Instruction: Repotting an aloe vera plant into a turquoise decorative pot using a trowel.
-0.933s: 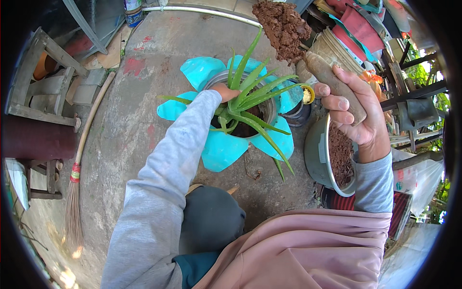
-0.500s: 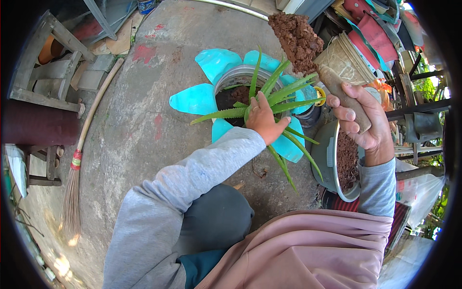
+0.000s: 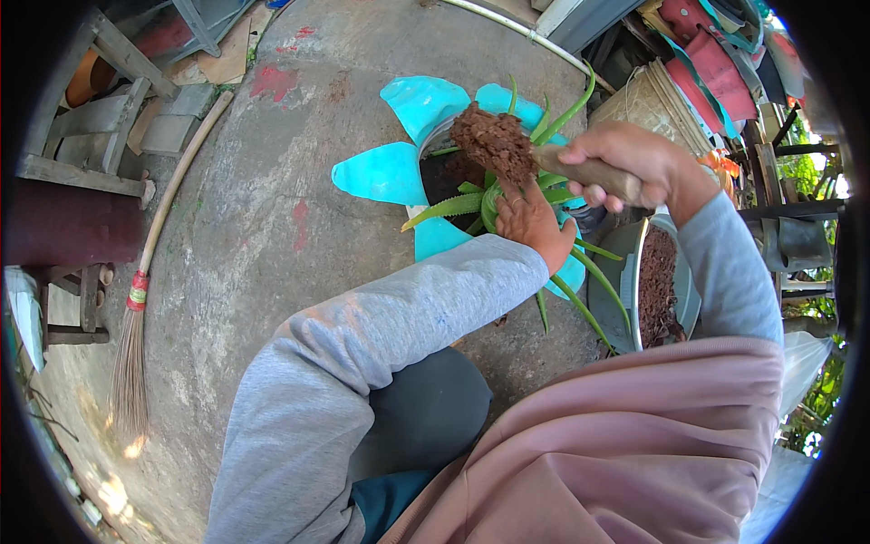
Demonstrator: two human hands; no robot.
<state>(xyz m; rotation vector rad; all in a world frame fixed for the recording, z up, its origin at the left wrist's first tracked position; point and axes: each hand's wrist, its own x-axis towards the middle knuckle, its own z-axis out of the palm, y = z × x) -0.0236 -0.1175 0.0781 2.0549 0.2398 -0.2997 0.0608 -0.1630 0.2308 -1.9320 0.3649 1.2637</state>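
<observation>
Trowel [image 3: 548, 161] moved over pot [image 3: 376, 172] | right fingers [image 3: 595, 194] wrap handle [image 3: 621, 182] | left fingers [image 3: 516, 205] at aloe [image 3: 444, 209], grip unclear

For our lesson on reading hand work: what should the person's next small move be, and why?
Probably tilt the tool so its soil drops into the turquoise-petalled pot: the right hand holds it loaded, seemingly above the pot, while the left hand touches the plant.

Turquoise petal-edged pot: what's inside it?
Dark soil shows toward the left, with an aloe in the pot. The left hand, the soil-loaded hand tool and leaves cover the rest, including the aloe's base.
</observation>
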